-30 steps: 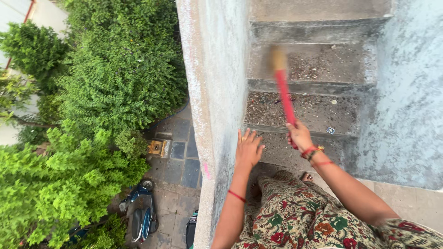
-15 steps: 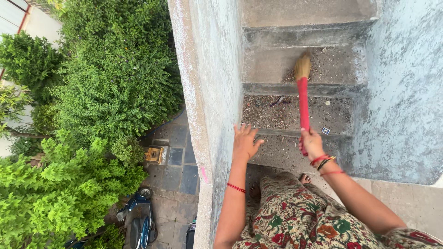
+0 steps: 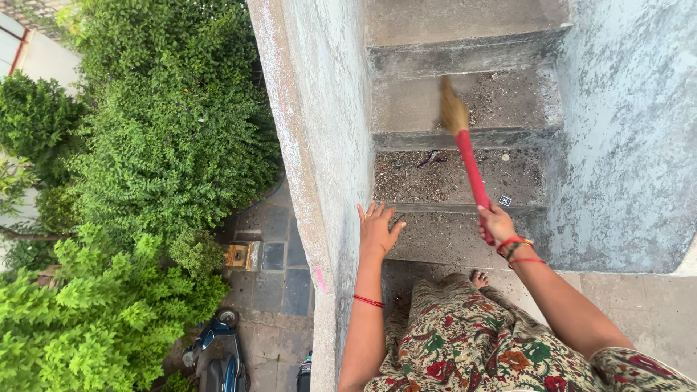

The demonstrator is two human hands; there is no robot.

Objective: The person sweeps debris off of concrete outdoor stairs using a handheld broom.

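The grey concrete steps (image 3: 465, 174) look rough and matt, gritty with dry debris, and the pale plastered parapet wall (image 3: 319, 145) just left of them is the same chalky, weathered finish. The right hand (image 3: 496, 223) grips a broom with a smooth red plastic-looking handle (image 3: 472, 170) and dry straw bristles. The floral printed cloth garment (image 3: 472, 348) below the steps looks soft and matt.

Right hand (image 3: 496, 223) grips red broom (image 3: 470, 168); left hand (image 3: 377, 231) touches wall (image 3: 319, 145).
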